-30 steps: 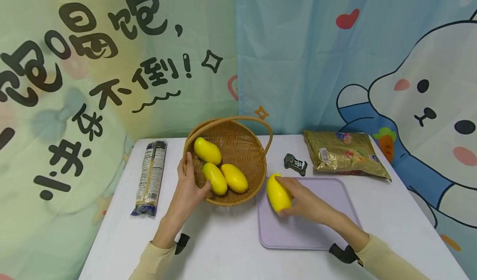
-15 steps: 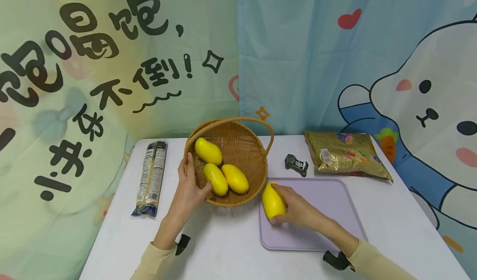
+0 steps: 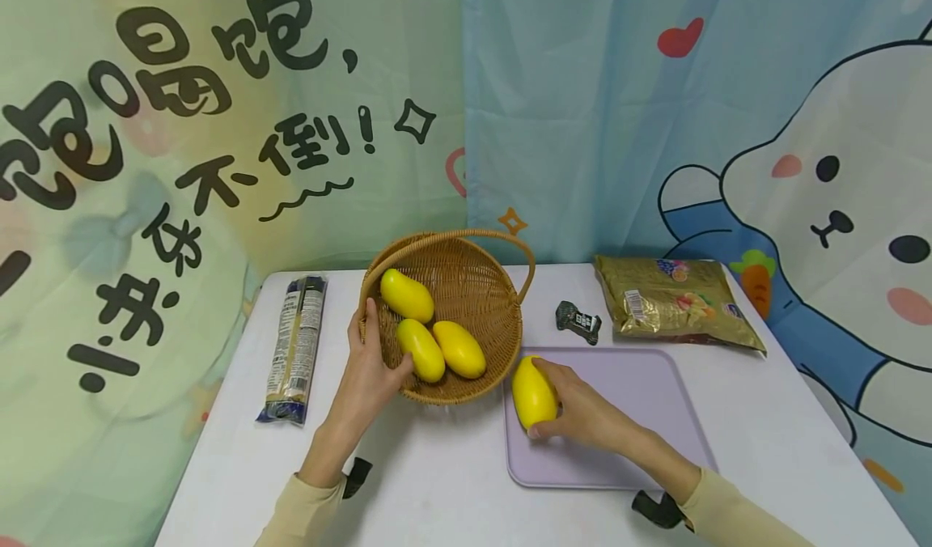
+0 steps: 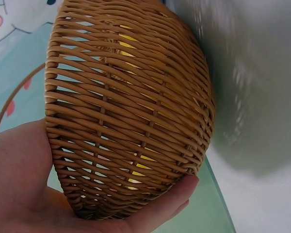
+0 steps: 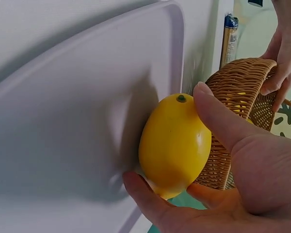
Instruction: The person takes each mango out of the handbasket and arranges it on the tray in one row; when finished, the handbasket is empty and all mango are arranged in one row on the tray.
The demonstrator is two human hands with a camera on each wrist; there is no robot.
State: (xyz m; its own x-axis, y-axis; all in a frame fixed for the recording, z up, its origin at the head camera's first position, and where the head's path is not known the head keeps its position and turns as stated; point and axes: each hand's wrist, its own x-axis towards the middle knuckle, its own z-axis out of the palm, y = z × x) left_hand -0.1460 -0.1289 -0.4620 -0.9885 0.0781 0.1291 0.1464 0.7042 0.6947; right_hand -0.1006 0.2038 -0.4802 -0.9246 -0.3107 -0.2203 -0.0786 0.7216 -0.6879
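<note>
The wicker basket (image 3: 484, 304) is tilted with its opening facing me, and several yellow mangoes lie in it, one of them a mango (image 3: 459, 349) near its front. My left hand (image 3: 373, 373) grips the basket's left side; in the left wrist view, fingers (image 4: 160, 204) curve along the woven wall. Over the left part of a pale purple tray (image 3: 619, 450), my right hand (image 3: 590, 409) holds another mango (image 5: 172, 145) between thumb and fingers. A small green stem mark shows on that mango in the right wrist view. Contact between it and the tray is unclear.
To the left lies a long clear-and-blue packet (image 3: 294, 353). A gold snack bag (image 3: 673, 300) rests at the back right, with a small dark wrapped piece (image 3: 578, 322) beside it. A printed curtain (image 3: 539, 126) hangs behind the white table (image 3: 437, 482).
Over the first half second, my right hand and its mango moved slightly left and toward me over the tray, then stayed there. My left hand keeps its hold on the basket.
</note>
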